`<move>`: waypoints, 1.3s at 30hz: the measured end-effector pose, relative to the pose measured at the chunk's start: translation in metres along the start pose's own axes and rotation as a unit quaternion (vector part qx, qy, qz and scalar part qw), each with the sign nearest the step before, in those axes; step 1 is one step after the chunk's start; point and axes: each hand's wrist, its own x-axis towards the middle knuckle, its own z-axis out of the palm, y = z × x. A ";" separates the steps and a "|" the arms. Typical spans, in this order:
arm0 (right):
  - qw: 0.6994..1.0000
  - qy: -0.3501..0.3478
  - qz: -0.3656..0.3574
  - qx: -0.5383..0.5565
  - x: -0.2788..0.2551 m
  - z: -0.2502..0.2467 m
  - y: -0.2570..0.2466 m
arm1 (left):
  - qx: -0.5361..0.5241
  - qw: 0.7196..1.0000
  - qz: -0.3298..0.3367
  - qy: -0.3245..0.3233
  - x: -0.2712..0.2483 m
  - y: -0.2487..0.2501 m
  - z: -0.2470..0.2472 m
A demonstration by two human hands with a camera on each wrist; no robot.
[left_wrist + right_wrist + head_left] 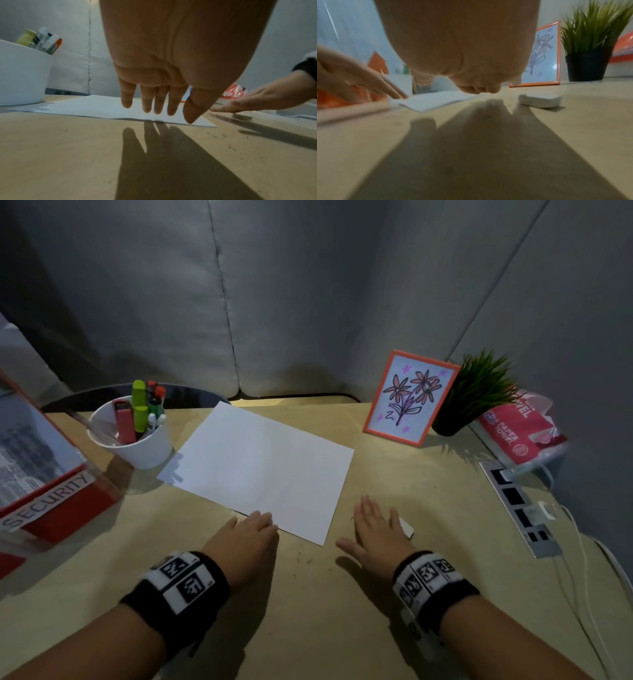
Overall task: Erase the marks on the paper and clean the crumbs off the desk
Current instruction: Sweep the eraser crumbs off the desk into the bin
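Note:
A white sheet of paper (260,463) lies slanted on the wooden desk (308,611); I see no marks on it. My left hand (253,529) hovers flat over the sheet's near edge, fingers straight, holding nothing; the left wrist view shows its fingertips (147,108) just above the paper (96,108). My right hand (373,529) is spread flat over the desk right of the paper, empty. A white eraser (406,527) lies just beyond its little finger, also seen as eraser (539,100). Small dark crumbs (305,559) dot the desk between the hands.
A white cup of markers (137,436) stands left of the paper, a red box labelled SECURITY (51,494) at far left. A framed flower drawing (411,398), a potted plant (472,398), a paper towel pack (520,426) and a power strip (520,508) with cables are on the right.

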 end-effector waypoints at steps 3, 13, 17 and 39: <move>0.999 -0.028 -0.007 -0.040 0.000 0.012 -0.013 | 0.028 0.999 -0.012 -0.044 0.013 0.001 0.008; 0.990 0.004 0.088 0.112 -0.053 0.034 0.000 | -0.060 0.998 -0.026 -0.009 0.064 0.028 -0.012; 0.990 -0.020 0.101 0.099 -0.040 0.048 -0.026 | -0.089 0.995 -0.036 -0.013 0.067 0.028 -0.022; 0.964 -0.040 -0.250 -0.084 -0.048 0.037 -0.087 | -0.073 0.988 -0.083 -0.104 -0.107 -0.023 0.108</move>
